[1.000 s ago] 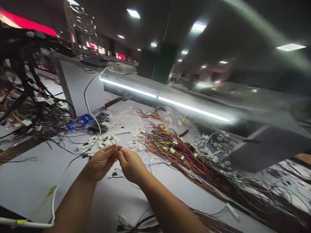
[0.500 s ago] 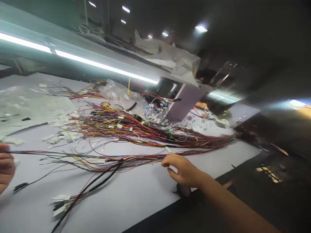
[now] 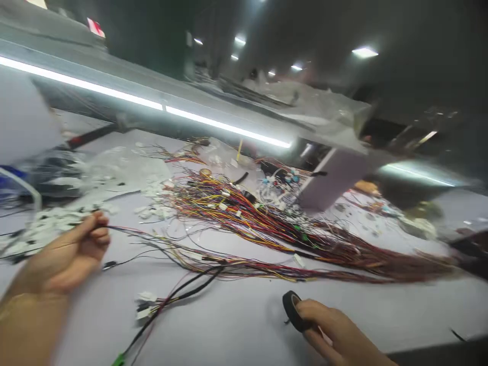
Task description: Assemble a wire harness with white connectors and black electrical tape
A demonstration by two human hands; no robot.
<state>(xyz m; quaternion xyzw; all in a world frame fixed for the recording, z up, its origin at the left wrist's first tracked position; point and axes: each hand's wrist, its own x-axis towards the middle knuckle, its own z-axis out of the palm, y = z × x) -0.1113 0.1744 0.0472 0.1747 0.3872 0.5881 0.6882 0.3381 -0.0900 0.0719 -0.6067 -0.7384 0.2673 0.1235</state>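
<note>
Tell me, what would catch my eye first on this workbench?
Probably the big tangle of coloured wires sprawling across the middle of the white table, under a bright strip light. Nearer the camera, the left hand pinches one end of a thin wire bundle, while the right hand grips a black tape roll at the front edge.

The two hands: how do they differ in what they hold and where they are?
The left hand pinches thin wires that trail across the white table; the right hand grips a black tape roll. The left is raised, the right near the table's front edge. Both are bare.
</note>
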